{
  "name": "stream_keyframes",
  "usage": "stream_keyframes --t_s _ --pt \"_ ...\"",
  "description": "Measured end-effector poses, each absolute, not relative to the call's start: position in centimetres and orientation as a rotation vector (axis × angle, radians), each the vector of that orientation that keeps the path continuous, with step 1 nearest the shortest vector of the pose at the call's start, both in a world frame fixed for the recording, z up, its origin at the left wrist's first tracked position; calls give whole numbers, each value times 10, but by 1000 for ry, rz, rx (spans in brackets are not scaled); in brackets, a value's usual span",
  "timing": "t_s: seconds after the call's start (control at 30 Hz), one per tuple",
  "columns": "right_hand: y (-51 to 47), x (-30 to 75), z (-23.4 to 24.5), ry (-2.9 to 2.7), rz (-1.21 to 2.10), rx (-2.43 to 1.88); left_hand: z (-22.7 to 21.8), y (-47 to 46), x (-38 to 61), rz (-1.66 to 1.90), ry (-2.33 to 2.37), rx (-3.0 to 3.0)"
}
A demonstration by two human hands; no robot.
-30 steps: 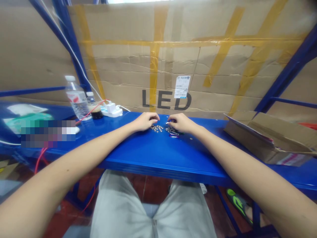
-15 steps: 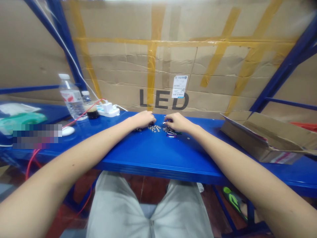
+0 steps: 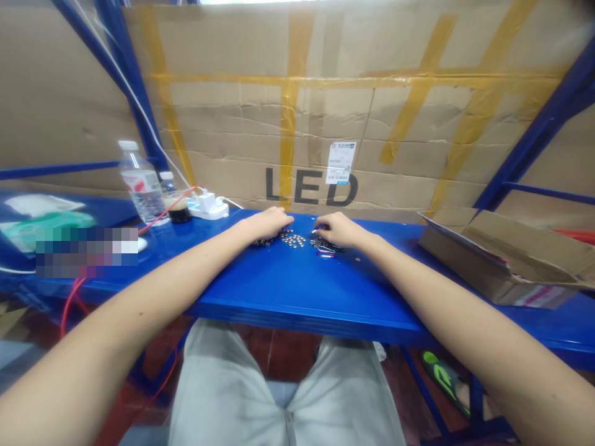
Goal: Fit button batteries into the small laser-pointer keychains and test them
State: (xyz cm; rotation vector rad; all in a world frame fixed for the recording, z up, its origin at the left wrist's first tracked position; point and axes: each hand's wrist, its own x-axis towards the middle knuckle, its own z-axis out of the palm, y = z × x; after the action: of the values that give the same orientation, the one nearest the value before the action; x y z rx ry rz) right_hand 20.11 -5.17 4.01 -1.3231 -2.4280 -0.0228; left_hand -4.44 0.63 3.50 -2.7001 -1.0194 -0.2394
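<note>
On the blue table, my left hand (image 3: 271,223) rests with its fingers curled down over a pile of small dark metal pieces (image 3: 263,243). What its fingertips grip, if anything, is hidden. Between my hands lies a loose scatter of small shiny metal rings or fittings (image 3: 293,240). My right hand (image 3: 341,229) is closed in a pinch just above another heap of metal pieces (image 3: 318,242). A small bit with a pale end shows at its fingertips, too little to name. Under that hand lie some coloured carabiner-like clips (image 3: 326,252), one purplish.
An open cardboard box (image 3: 511,266) stands on the right of the table (image 3: 297,288). At the left are a water bottle (image 3: 142,186), a small dark-liquid bottle (image 3: 176,207), a power strip (image 3: 211,210) and red cables (image 3: 69,303). A large LED carton (image 3: 232,136) rises behind.
The whole view has shifted slightly to the right. My right hand has lifted a little from the heap, its fingers still pinched; my left hand stays over its pile.
</note>
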Motion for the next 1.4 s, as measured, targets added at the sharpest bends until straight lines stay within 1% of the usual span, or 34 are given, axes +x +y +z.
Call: stream_keyframes --t_s 0.1,0.23,0.33,0.53,0.6,0.67,0.8,1.13,1.3,1.4 --pt "-52 202 40 -2402 -5 -1318 38 1 -46 -301 -1013 -2627" --pt "-53 201 41 -2339 23 -1292 48 -10 -51 -614 -1081 -2616" --pt "-56 200 43 -2324 44 -1287 57 -10 -66 -799 -1274 -2572" --pt "-59 200 44 -2363 22 -1309 66 5 -120 -487 -1938 -2140" --pt "-58 201 43 -2378 19 -1313 66 6 -130 -229 -2115 -2213" --pt "-58 201 43 -2381 19 -1315 67 3 -132 -78 -2268 -2325" --pt "-59 202 43 -2371 40 -1326 72 -11 -117 -125 -2469 -2411" --pt "-59 201 42 -2352 108 -1275 66 -17 -95 -179 -2394 -2544" --pt "-60 198 42 -2305 215 -1225 59 -4 -101 -131 -2233 -2421" --pt "-64 193 45 -2185 450 -1246 55 -1 -103 -386 -1932 -2336"
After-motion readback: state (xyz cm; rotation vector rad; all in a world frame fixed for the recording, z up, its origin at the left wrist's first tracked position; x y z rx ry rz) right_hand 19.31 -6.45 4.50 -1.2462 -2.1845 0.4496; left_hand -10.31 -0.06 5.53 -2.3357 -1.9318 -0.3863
